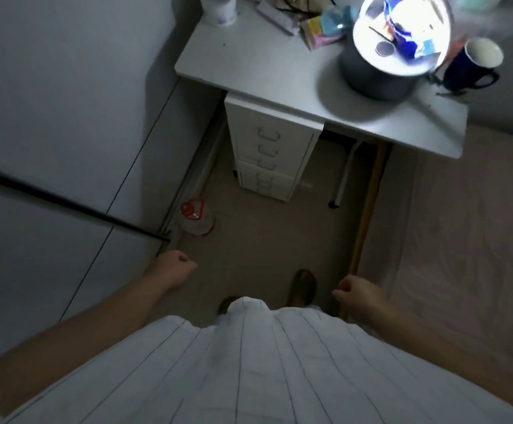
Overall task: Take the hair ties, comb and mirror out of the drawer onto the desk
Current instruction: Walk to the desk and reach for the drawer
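Observation:
A white drawer unit (269, 151) stands under the white desk (249, 62), all its drawers closed, so hair ties, comb and mirror are hidden from view. I stand a step back from it. My left hand (177, 266) hangs low at the left, curled into a fist with nothing in it. My right hand (354, 292) hangs at the right beside the bed edge, fingers closed too and holding nothing.
On the desk stand a bright lit round lamp (402, 35) on a grey base, a dark blue mug (472, 65), a white bottle (218, 9) and snack packets (319, 32). A red-capped plastic jug (197, 218) sits on the floor by the wall. A bed (463, 240) lies to the right.

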A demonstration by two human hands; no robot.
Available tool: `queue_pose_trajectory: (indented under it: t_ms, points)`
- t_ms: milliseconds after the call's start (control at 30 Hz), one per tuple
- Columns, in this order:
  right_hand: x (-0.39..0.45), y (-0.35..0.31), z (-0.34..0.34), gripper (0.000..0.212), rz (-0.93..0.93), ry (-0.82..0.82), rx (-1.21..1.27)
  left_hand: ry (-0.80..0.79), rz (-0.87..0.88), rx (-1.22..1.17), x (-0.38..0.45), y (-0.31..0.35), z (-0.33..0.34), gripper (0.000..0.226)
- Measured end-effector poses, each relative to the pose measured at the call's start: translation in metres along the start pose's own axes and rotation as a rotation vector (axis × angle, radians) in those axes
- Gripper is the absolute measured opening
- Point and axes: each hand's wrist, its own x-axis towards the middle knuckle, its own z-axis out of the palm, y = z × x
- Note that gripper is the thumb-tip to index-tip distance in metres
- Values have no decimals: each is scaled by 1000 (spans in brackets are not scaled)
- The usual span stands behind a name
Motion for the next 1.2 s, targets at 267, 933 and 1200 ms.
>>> queue_pose_trajectory:
  t_ms: [267,933,1200]
  points:
    - [82,-41,-128,16,-163,-64,-193,64,-170,-247,5,80,17,42]
    - [228,-259,-227,27,-488,127,-465,83,-332,-659,132,169,-39,48]
    - [300,-308,-238,46,-797,110,-687,121,-440,-814,155,231,-3,39]
